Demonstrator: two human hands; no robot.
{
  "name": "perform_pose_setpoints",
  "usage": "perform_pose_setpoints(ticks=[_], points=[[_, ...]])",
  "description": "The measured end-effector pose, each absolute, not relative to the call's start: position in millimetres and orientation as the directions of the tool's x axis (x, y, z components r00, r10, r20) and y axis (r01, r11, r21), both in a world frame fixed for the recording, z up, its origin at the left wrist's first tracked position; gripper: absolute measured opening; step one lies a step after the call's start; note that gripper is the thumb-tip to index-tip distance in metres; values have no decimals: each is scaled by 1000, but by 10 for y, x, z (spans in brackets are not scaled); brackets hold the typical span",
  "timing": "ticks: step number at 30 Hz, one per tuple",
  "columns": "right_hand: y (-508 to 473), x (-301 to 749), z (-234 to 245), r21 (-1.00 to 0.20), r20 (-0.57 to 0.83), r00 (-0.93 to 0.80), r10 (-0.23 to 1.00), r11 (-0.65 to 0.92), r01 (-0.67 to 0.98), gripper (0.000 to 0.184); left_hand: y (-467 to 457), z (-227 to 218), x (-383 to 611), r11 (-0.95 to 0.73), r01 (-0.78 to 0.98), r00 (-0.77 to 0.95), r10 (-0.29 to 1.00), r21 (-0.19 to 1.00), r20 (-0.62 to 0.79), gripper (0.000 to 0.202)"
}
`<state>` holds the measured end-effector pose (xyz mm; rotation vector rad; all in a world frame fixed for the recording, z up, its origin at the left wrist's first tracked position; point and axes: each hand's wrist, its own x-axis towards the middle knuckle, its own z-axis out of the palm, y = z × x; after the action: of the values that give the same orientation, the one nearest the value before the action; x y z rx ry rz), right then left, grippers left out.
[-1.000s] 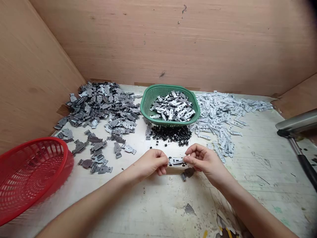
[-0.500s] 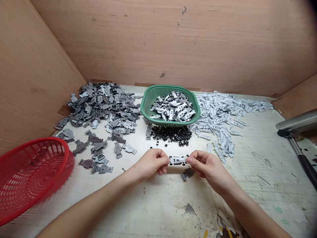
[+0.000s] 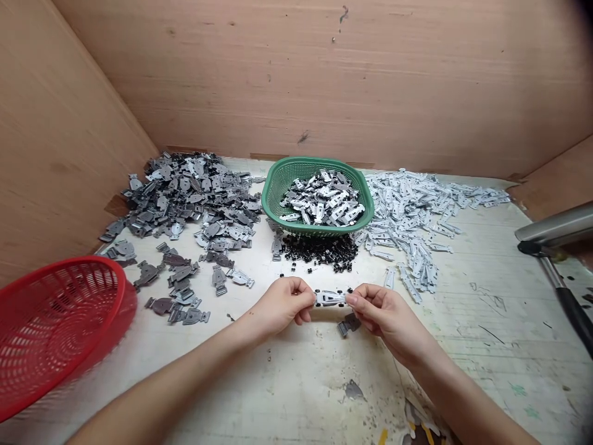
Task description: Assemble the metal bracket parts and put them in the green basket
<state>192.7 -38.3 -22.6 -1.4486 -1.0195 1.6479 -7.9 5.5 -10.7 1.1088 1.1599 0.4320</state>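
A small white toy race car (image 3: 330,298) with black wheels is held level above the table, one end in each hand. My left hand (image 3: 293,301) pinches its left end between thumb and fingers. Its right end is gripped by my right hand (image 3: 377,309), also closed in a pinch. Just under my right hand lies a grey car base (image 3: 348,324), partly hidden by the fingers. Beyond the hands, small black wheel pieces (image 3: 319,252) lie in a pile before a green basket (image 3: 273,207) filled with white and grey toy cars.
Grey car bases (image 3: 189,198) are heaped at the back left, with several loose ones nearer. White car bodies (image 3: 407,210) spread at the back right. A red basket (image 3: 121,290) stands at the left edge. A metal-and-black tool (image 3: 560,228) juts in from the right. Wooden walls enclose the table.
Both hands keep their hold on the toy race car, which has shifted and turned only very slightly. The whole view has moved a little.
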Motion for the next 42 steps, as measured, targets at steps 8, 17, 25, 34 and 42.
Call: perform_pose_setpoints(ticks=[8, 17, 25, 34, 42], points=[[-364, 1963, -339, -891, -434, -178, 883, -450, -60, 29, 58, -68, -87, 462, 211, 444, 740, 862, -505, 12], [-321, 1986, -361, -867, -412, -352, 840, -480, -132, 27, 78, -123, -149, 444, 199, 520, 707, 873, -478, 12], [-356, 1991, -310, -914, -353, -366, 861, -401, -63, 33, 38, -42, -142, 423, 221, 544, 694, 879, -471, 12], [-300, 1940, -220, -931, -322, -260, 910, -354, -85, 32, 117, 78, -196, 248, 320, 496, 779, 914, -385, 23], [838, 2088, 390, -999, -23, 147, 989, -30, 45, 38, 487, 375, -851, -112, 986, 145, 940, 123, -308, 14]])
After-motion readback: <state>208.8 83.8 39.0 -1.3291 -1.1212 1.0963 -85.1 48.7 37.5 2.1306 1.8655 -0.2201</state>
